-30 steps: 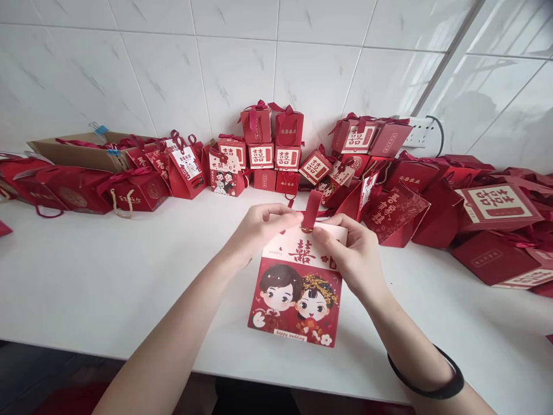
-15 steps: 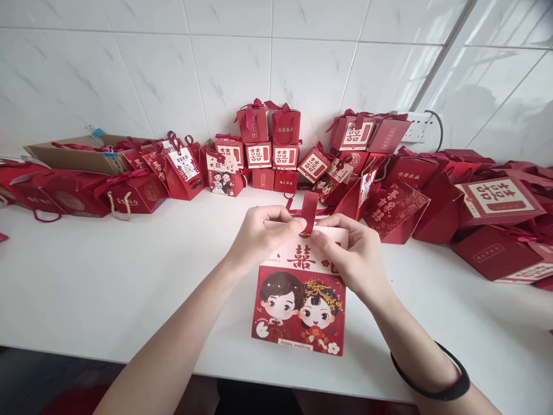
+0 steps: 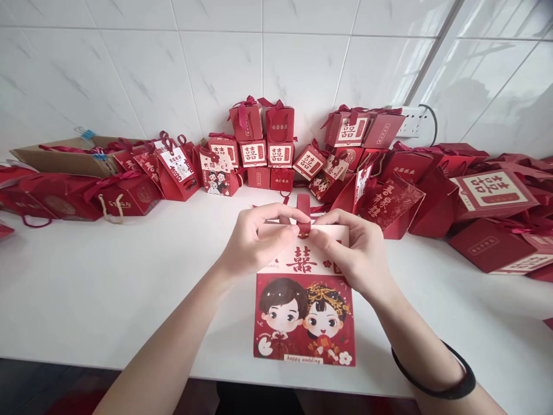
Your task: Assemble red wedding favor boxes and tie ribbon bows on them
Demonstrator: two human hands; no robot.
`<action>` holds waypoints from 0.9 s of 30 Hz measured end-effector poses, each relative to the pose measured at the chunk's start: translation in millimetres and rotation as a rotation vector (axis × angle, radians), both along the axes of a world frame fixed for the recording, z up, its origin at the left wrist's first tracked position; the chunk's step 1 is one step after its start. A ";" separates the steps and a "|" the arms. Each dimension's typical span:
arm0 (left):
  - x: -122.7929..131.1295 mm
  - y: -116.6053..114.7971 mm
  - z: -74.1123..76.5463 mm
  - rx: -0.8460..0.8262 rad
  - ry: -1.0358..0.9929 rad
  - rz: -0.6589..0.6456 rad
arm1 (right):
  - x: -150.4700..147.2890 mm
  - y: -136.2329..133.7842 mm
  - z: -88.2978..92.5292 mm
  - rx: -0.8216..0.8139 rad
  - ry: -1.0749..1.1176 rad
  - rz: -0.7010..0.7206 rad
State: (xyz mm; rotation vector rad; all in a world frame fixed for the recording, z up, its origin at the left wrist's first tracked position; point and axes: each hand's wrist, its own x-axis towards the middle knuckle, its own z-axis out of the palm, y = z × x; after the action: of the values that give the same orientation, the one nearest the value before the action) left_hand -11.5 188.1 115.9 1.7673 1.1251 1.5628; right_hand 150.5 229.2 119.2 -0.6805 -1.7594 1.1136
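Note:
A red and cream wedding gift box stands upright before me, its front printed with a cartoon couple and "happy wedding". A dark red ribbon loops up from the box's top edge, with a small gold-coloured bit at its base. My left hand pinches the ribbon at that base between thumb and forefinger. On the other side, my right hand grips the box's top edge, thumb in front beside the ribbon and fingers behind. Loose ribbon ends show behind the box.
Stacked red gift boxes line the tiled wall. An open cardboard carton with red ribbons stands at the left. More boxes are piled at the right, near a power strip. The white table lies under everything.
The ribbon loop is shorter above the box, and a band of ribbon now crosses between my thumbs. My left fingers have bent over it. The box appears slightly larger and lower in view.

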 end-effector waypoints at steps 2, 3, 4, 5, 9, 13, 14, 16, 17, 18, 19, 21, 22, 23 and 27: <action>-0.4 0.6 0.9 -0.012 -0.007 0.003 | 0.5 0.9 0.2 0.002 0.001 0.010; -0.4 0.8 1.3 -0.013 -0.005 0.006 | 0.9 1.3 0.3 0.003 0.001 0.014; -0.5 1.0 1.6 -0.010 0.000 0.009 | 1.3 1.6 0.5 0.004 0.002 0.018; -0.6 1.1 2.0 -0.002 0.009 0.009 | 1.7 1.7 0.6 0.003 0.004 0.022; -1.5 0.2 3.4 0.026 0.033 0.001 | 2.3 0.8 1.2 -0.011 0.009 0.025; -2.7 -1.1 2.7 -0.029 0.003 -0.039 | 2.2 -0.6 1.7 -0.026 -0.004 0.018; -2.8 -1.0 2.1 -0.050 -0.010 -0.053 | 2.3 -0.6 1.6 -0.025 -0.002 0.018; -2.6 -0.2 0.9 -0.086 -0.037 -0.075 | 2.7 -0.1 1.1 -0.021 0.007 0.026; -2.4 0.3 0.5 -0.097 -0.046 -0.081 | 3.0 0.2 0.7 -0.020 0.011 0.032; -2.2 0.7 0.4 -0.101 -0.051 -0.083 | 3.2 0.5 0.3 -0.020 0.015 0.039; -1.9 1.2 0.5 -0.100 -0.052 -0.082 | 3.4 0.8 0.1 -0.023 0.015 0.045; -1.7 1.8 1.1 -0.085 -0.045 -0.076 | 3.5 0.9 -0.1 -0.026 0.018 0.053; -1.9 2.0 1.4 -0.072 -0.040 -0.077 | 3.5 0.7 -0.1 -0.026 0.020 0.054; -2.2 2.2 1.5 -0.058 -0.037 -0.084 | 3.4 0.5 0.1 -0.029 0.023 0.057; -4.7 3.3 0.1 -0.017 -0.049 -0.134 | 2.3 -0.6 0.7 -0.064 0.017 0.061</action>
State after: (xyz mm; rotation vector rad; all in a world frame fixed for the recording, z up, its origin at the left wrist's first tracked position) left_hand -16.2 191.4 116.0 1.7458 0.9733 1.5041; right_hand 152.9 228.6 119.9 -0.6580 -1.7462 1.2186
